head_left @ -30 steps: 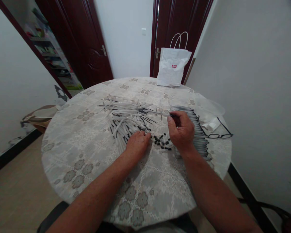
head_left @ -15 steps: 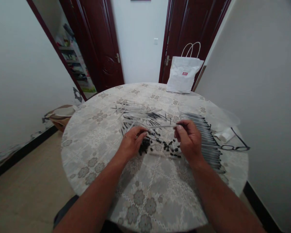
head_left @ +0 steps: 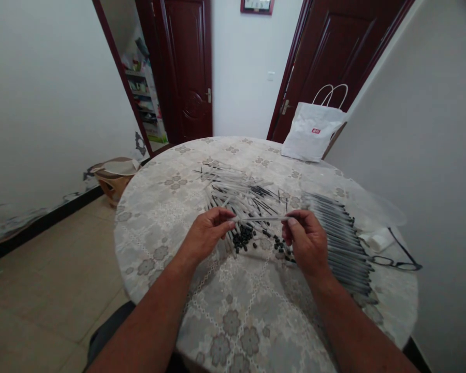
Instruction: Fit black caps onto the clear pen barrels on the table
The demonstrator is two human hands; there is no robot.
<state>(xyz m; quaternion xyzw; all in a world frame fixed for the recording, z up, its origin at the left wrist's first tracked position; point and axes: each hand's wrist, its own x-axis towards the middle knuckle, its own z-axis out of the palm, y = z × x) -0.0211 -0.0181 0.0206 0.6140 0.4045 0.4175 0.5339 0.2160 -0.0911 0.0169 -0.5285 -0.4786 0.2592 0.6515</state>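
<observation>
A thin translucent pen barrel [head_left: 262,218] spans level between my two hands above the table. My left hand [head_left: 212,233] is closed in a pinch at its left end, the fingertips covering that tip. At the other end, my right hand [head_left: 306,239] grips it between thumb and fingers. Just below lies a heap of small black pen plugs [head_left: 244,237], with more scattered towards my right hand. Behind them spreads a loose pile of clear pen barrels [head_left: 227,178] and thin dark refills [head_left: 261,190]. A row of assembled-looking grey pens [head_left: 339,233] lies beside my right wrist.
The round table has a flowered cloth [head_left: 233,295]. At its right edge are black-framed glasses [head_left: 396,263], a white crumpled wrapper [head_left: 378,239] and clear plastic film. A white paper bag [head_left: 312,132] stands at the back right. A brown stool [head_left: 116,178] is left of the table.
The camera view has shifted, so the scene sits further right and slightly lower. Both hands keep hold of the pen barrel, and my left fingertips have straightened along its end.
</observation>
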